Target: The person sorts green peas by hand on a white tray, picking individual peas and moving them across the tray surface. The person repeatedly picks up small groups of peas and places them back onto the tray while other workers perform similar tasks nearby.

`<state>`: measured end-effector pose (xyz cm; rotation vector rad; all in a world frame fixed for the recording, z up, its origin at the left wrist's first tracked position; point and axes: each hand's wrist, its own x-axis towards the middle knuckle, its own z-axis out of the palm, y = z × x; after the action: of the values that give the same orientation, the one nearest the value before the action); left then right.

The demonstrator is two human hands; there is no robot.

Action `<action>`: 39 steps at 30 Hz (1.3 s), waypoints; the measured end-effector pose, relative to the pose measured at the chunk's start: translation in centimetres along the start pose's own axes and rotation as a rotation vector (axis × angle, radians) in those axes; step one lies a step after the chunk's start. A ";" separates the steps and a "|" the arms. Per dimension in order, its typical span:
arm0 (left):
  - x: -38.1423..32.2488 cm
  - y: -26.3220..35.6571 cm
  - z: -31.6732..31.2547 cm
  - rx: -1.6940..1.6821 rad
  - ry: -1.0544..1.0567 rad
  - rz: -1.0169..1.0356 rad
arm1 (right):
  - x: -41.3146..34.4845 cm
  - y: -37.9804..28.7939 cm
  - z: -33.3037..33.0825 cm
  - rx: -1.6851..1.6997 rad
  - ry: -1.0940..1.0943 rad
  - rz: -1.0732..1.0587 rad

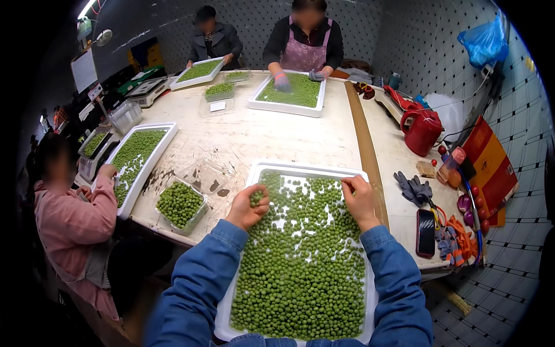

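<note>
A white plastic tray [372,277] of shelled green peas [299,277] lies before me, with the peas thick at the near side and sparser at the far side. Over its left edge, my left hand [249,206] is curled around some green peas. My right hand [359,199] is at the tray's upper right, its thumb and fingertips close together; whether a pea is between them cannot be told. Left of the tray stands a clear plastic punnet [190,223] heaped with peas, beside an empty clear container [212,171].
Co-workers handle pea trays [284,108] across the table and at the left [149,167]. Digital scales [89,167] stand at far left. On the right are grey gloves [414,188], a smartphone [425,233], orange gloves [461,238], a red kettle [421,130] and red onions [464,203].
</note>
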<state>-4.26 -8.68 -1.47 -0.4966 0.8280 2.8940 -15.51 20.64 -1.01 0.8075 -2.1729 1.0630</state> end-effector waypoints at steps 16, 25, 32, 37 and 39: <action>0.0 0.0 -0.1 0.009 0.025 -0.016 | -0.1 -0.4 -0.1 0.012 -0.026 0.004; -0.1 0.1 0.1 0.016 0.022 -0.009 | 0.0 -0.1 0.0 0.013 -0.027 0.002; -0.2 0.0 0.3 -0.046 0.041 0.001 | -0.1 -0.1 0.0 0.009 -0.044 0.017; -0.2 0.0 0.2 -0.058 0.032 -0.007 | -0.1 -0.2 -0.1 0.013 -0.049 0.022; 0.1 0.1 -0.2 -0.014 0.016 -0.016 | 0.0 -0.3 -0.1 0.008 -0.050 0.018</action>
<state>-4.29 -8.84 -1.62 -0.5253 0.8027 2.8868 -15.27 20.61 -0.84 0.8275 -2.2227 1.0718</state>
